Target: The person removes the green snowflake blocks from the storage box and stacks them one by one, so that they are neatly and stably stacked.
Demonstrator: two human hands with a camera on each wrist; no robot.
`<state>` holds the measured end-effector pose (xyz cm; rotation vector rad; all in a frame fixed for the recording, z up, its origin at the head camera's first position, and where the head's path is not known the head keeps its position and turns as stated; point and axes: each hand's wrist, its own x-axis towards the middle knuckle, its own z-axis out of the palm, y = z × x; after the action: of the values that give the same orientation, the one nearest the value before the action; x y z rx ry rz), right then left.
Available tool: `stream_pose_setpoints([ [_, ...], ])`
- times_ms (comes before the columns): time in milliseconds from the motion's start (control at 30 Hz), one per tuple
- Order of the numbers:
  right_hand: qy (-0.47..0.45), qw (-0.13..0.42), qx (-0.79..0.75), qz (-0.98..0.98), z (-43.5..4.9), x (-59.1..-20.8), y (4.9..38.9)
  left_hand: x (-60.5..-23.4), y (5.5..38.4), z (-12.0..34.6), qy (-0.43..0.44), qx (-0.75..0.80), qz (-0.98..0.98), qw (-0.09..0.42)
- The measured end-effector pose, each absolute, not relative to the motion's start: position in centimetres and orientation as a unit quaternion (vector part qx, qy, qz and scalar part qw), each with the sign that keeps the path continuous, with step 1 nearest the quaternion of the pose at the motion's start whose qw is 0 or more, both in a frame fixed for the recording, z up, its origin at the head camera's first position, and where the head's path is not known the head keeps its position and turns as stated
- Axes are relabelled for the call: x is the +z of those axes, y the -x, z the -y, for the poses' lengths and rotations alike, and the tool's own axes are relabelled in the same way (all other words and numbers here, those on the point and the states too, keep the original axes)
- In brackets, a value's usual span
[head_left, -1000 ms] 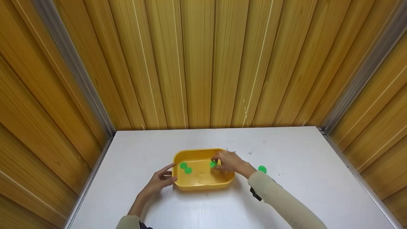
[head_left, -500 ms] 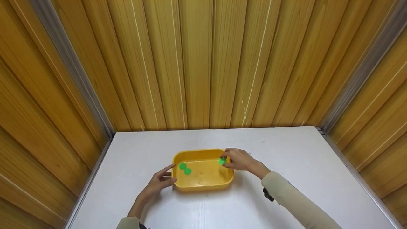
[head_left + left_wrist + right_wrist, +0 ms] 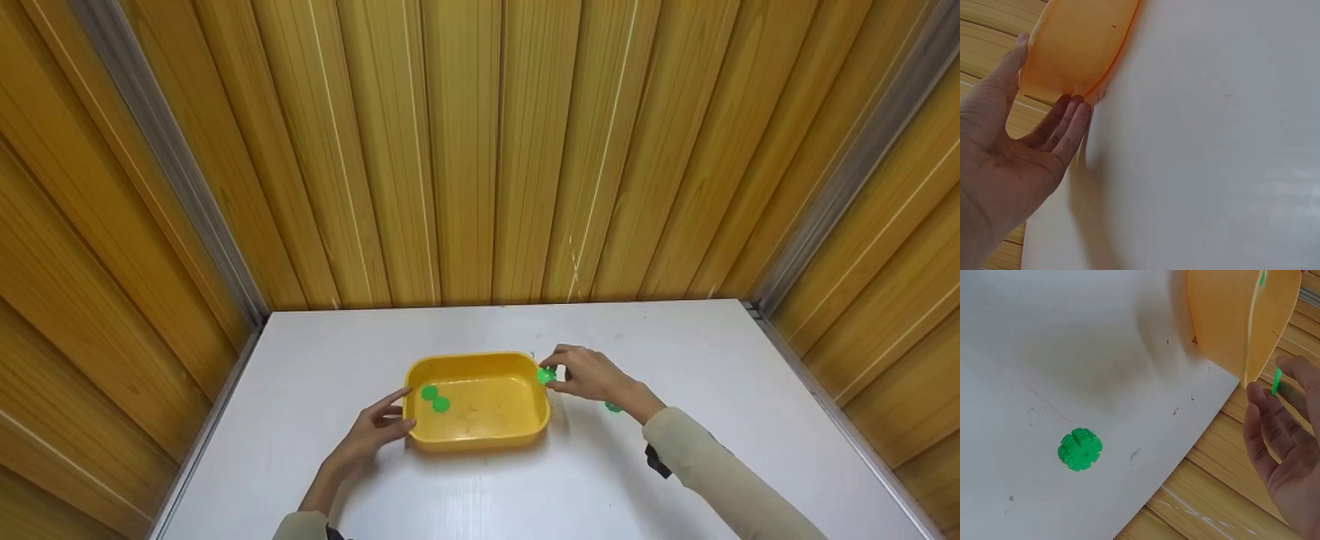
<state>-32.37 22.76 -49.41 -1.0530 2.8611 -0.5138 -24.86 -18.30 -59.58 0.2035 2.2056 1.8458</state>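
Observation:
A yellow plastic tray (image 3: 480,444) stands on the white table. My left hand (image 3: 369,435) rests against its left end, thumb and fingertips spread along the wall; in the left wrist view the fingers are nearly straight. Above the tray's right rim, my right hand (image 3: 592,373) pinches a green notched disc (image 3: 547,375) between thumb and fingertips. The right wrist view catches that disc (image 3: 1276,381) edge-on. Inside the tray at the left lie two more green notched discs, one (image 3: 429,392) behind the other (image 3: 441,405), their edges meeting.
A short stack of green notched discs (image 3: 1081,450) sits on the table to the right of the tray, partly hidden by my right wrist in the head view. Wood-patterned panels (image 3: 465,150) enclose the table (image 3: 322,345) at the back and sides.
My right hand has carried the pinched disc from inside the tray rightward to its right rim. The left hand keeps its place on the tray.

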Motion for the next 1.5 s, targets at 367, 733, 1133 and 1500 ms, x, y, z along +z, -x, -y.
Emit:
stream_pose_setpoints([
  [367, 0.298, 0.013, -0.160, -0.941, -25.6, -49.4, 32.4, -59.7, 24.9, 18.1, -0.058, 0.630, -0.764, 0.126],
  [733, 0.252, 0.025, -0.165, -0.953, -28.7, -50.1, 32.9, -59.7, 24.9, 18.3, -0.059, 0.620, -0.772, 0.124],
  [1133, 0.253, 0.024, -0.167, -0.953, -31.7, -51.6, 32.6, -59.9, 24.9, 18.2, -0.061, 0.626, -0.767, 0.126],
  [1500, 0.248, 0.044, -0.178, -0.951, -33.1, -52.9, 32.0, -59.9, 24.8, 18.3, -0.071, 0.632, -0.762, 0.126],
])
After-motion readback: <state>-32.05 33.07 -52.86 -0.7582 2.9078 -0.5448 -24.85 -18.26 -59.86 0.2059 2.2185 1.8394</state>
